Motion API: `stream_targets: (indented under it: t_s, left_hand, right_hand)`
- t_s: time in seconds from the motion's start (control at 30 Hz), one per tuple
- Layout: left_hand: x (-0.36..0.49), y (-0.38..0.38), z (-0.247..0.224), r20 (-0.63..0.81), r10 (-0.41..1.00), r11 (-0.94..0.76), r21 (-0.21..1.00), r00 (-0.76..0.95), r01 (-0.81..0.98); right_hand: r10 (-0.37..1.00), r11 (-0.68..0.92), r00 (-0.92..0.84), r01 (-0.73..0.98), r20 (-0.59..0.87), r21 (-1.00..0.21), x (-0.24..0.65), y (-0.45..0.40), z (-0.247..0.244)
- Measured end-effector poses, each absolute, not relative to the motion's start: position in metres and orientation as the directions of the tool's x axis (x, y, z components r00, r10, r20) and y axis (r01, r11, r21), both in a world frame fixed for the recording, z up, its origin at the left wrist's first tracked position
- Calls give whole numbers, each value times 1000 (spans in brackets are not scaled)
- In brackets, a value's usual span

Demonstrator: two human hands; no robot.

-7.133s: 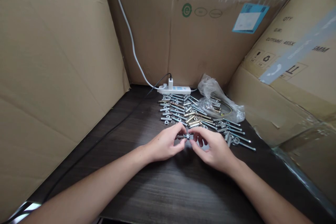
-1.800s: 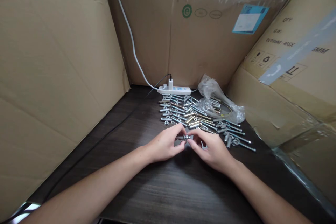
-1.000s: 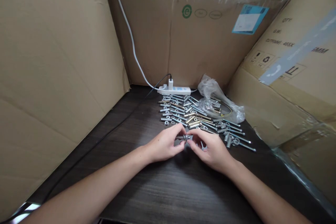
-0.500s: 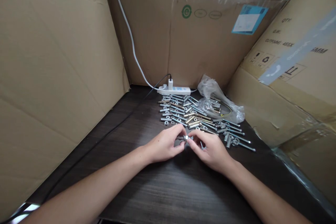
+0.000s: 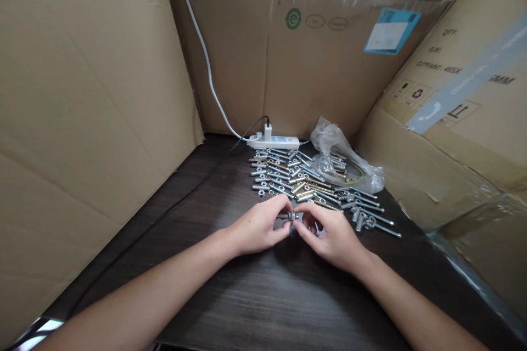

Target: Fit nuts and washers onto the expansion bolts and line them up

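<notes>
A bolt [image 5: 284, 216] is held by the left hand [image 5: 257, 227], its nut [image 5: 292, 216] at the right hand [image 5: 338, 235], whose pinch cannot be confirmed.

Dull metal bolt [image 5: 283, 216], approx horiz, runs L-R, held in L hand [image 5: 256, 226], L end hidden there. Metal nut [image 5: 292, 216] around shank nr R end, short tip out past it. R hand [image 5: 335, 231] fingertips at nut, contact unclear.
</notes>
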State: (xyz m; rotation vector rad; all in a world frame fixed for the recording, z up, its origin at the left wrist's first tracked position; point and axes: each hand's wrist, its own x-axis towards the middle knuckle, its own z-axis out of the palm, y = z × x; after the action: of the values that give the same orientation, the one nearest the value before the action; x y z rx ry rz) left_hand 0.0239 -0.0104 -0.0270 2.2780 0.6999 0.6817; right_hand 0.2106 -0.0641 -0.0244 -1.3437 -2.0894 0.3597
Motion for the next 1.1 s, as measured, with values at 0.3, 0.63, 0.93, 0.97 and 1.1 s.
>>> stream_targets:
  t_s: [0.3,0.63,0.93,0.97,1.1]
  left_hand:
    - [24,-10,-27,288,628,-655,698,723,291]
    - [23,-12,-25,276,633,-648,699,723,301]
    - [23,-11,-26,256,610,-664,682,750,307]
    - [23,-11,-26,255,611,-663,681,750,309]
    - [22,-11,-26,264,603,-678,667,753,309]
  right_hand:
    - [888,451,-306,727,345,-517,211,-63,-25]
    - [897,435,-293,718,331,-543,209,-64,-25]
    - [906,416,-272,716,325,-561,210,-64,-23]
    - [905,419,-276,710,324,-566,210,-65,-23]
    - [896,441,-317,708,310,-551,210,-64,-24]
